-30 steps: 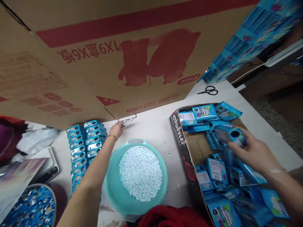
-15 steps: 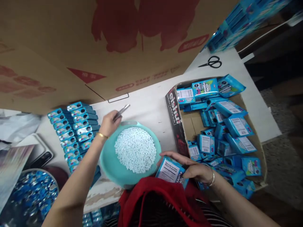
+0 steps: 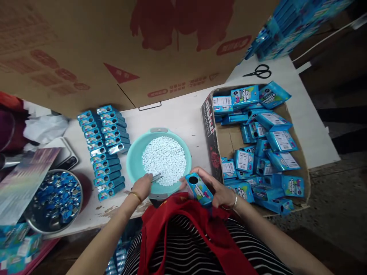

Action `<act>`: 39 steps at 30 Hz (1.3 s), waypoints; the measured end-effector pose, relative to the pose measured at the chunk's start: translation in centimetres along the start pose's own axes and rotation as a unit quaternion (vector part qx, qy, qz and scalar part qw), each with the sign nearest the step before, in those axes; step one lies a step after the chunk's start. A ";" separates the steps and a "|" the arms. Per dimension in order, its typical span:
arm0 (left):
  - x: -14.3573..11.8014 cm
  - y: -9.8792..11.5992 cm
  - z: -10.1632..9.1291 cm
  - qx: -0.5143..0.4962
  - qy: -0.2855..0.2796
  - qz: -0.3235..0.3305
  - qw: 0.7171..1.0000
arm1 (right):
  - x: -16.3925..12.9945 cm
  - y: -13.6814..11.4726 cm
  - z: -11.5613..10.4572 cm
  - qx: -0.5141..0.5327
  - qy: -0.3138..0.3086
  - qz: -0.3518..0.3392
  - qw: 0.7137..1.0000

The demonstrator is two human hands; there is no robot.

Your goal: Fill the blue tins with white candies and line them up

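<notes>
Left fingers (image 3: 146,179) pinched on tweezers (image 3: 156,177), tips lying at the near edge of the pellet heap (image 3: 164,159), pointing right. Left hand (image 3: 142,186) hovering over the near rim of the basin (image 3: 132,160), wrist bangled, forearm running down and left out of view. Right fingers (image 3: 207,180) curled round a small blue box (image 3: 198,188), thumb on the near side, grip closed on it. Right hand (image 3: 219,191) just right of the basin, above a red cloth (image 3: 177,217) on the lap. Box tilted, long axis running from upper left to lower right, round hole on its top face at the upper-left end, turned up and toward the basin. Hole lying to the right of the tweezer tips, near but apart from them, with the basin's near rim between; left hand nearer the pellets, right hand alone on the box. Farther out: rows of filled blue boxes (image 3: 104,147) left of the basin, a metal bowl of blue caps (image 3: 54,198) at far left, a carton (image 3: 210,141) of loose blue boxes at right, scissors (image 3: 259,71) beyond it on the table (image 3: 183,114), a large cardboard sheet (image 3: 114,46) leaning across the back.
</notes>
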State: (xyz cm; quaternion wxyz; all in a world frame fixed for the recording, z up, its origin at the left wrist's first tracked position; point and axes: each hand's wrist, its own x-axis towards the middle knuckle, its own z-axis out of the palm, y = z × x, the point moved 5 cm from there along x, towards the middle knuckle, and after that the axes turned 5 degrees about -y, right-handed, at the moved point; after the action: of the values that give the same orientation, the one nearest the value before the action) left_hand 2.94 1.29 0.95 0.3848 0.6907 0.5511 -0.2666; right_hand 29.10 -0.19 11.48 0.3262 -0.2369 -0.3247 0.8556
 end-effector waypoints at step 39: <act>-9.8 13.2 -14.1 0.309 0.115 0.144 0.933 | 4.6 1.7 -1.6 -0.645 0.169 -0.212 0.714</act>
State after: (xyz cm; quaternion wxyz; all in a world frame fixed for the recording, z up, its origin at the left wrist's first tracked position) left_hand 12.46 6.21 19.76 0.1212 0.8734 0.3763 -0.2843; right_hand 26.33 2.76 8.32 0.3163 -0.4554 -0.7792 0.2922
